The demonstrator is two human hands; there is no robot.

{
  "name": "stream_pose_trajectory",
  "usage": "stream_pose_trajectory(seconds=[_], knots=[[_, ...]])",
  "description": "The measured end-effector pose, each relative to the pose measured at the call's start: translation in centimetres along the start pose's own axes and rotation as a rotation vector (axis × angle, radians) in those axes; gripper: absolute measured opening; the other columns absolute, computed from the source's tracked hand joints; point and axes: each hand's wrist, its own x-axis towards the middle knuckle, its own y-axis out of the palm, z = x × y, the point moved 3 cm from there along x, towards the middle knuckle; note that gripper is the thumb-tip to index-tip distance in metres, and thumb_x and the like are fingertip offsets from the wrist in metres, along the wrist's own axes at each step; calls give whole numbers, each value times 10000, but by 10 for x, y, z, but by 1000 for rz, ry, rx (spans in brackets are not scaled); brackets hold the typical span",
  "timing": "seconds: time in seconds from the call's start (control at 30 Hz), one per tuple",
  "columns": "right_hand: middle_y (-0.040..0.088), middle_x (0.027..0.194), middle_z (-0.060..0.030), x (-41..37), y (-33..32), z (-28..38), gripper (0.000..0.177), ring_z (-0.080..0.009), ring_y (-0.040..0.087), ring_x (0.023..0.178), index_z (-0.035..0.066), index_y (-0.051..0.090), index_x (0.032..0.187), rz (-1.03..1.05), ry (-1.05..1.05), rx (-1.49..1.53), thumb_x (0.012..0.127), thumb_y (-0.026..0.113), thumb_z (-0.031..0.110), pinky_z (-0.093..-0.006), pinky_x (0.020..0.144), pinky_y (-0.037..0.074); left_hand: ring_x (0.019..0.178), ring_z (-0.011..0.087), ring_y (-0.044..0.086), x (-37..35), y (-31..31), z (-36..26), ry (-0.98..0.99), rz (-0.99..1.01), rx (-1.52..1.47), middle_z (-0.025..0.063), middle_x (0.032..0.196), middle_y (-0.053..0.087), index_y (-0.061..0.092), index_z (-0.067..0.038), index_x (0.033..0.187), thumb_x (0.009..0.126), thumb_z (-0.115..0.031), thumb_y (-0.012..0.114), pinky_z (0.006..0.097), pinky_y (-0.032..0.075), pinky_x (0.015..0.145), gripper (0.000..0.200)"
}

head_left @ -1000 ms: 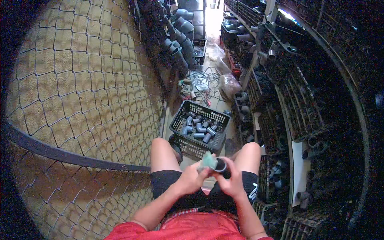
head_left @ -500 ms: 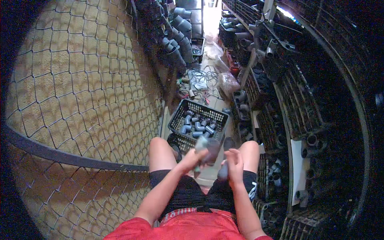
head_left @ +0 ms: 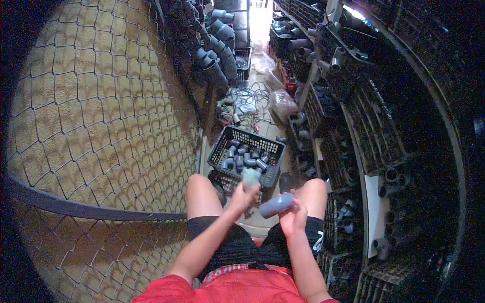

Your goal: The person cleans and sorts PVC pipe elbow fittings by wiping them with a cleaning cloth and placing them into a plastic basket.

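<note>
My left hand point(head_left: 244, 197) is closed around a pale green cloth point(head_left: 251, 177), blurred by motion, its upper end sticking out above the fist. My right hand point(head_left: 294, 212) grips a grey plastic pipe fitting point(head_left: 277, 205), tilted with its lower end toward the left hand. The two hands are apart, in front of my knees. Beyond them on the floor stands a black plastic crate point(head_left: 214, 150) with slotted walls. Several grey pipe elbows point(head_left: 250, 159) and other short fittings lie inside it.
A chain-link fence point(head_left: 111, 116) runs along the left. Shelves with dark crates point(head_left: 374, 126) of fittings line the right. Large grey pipe fittings point(head_left: 222, 31) are stacked at the back left. Tangled cables point(head_left: 247, 96) and a plastic bag point(head_left: 283, 102) lie on the floor ahead.
The pipe fitting in my right hand has come up and now lies across in front of the palm. My left hand has shifted slightly left. The view has turned a little.
</note>
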Motion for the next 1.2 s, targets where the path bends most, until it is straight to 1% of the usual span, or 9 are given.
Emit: stream_pose_trajectory(seconds=[0.1,0.13,0.23,0.3,0.67,0.77,1.0,1.07,1.2], knots=[[627,1083,-72,11,-2,-4,354,-233,591,1007,105,575,1232,-40,-25,17,887,559,182,-404,933,464,725,73,500,-50,21,-24,500,134,-44,30,962,538,299,-67,1438,998,-478,430,239,431,555,616],[629,1088,-67,11,2,-4,345,-218,593,1002,107,584,1227,-56,-42,42,896,562,203,-399,925,468,797,78,510,-71,21,-33,175,262,-179,48,1079,516,312,-121,1443,1015,-461,357,222,429,555,548],[626,1108,-64,8,6,-11,329,-202,582,1023,85,582,1232,-58,-27,31,941,525,228,-394,925,469,866,91,551,-68,14,-42,505,148,138,40,1108,527,362,-138,1429,1004,-373,436,216,431,552,491],[621,1119,-69,2,10,-15,326,-209,576,1037,75,575,1238,-61,-16,52,962,503,233,-399,941,465,1197,195,507,-71,12,-58,99,273,-328,67,1341,486,433,-83,1399,919,-237,601,337,444,984,532],[566,1162,-127,-33,9,-12,491,-231,570,1084,61,412,1276,409,-156,-750,1008,456,470,-394,945,459,872,204,677,-79,-3,-126,363,263,370,81,977,688,628,-49,1115,699,-91,768,368,555,775,440],[610,1077,-153,-54,36,2,491,-279,635,960,44,420,1260,732,-730,-1331,924,626,338,-403,847,503,832,323,692,-86,11,-114,541,365,726,157,956,687,630,-40,1062,704,-161,783,374,554,722,408],[680,852,-157,-52,55,9,331,-345,682,803,27,620,991,496,-299,-1804,818,727,288,-407,711,535,858,299,687,-91,27,-102,851,144,829,107,1026,672,614,-47,1114,722,-190,756,375,554,769,441],[700,880,-140,-77,81,12,291,-315,688,779,69,664,906,670,-965,-1864,785,745,321,-397,712,548,818,170,648,-86,33,-75,571,204,73,78,973,633,603,-66,1078,786,-98,675,346,545,681,303],[696,819,-111,-73,77,17,292,-295,682,722,77,687,900,908,-1074,-1682,747,770,312,-378,663,552,721,137,637,-98,35,-40,14,605,-66,88,996,643,560,-39,1228,822,-80,646,299,519,507,416]])
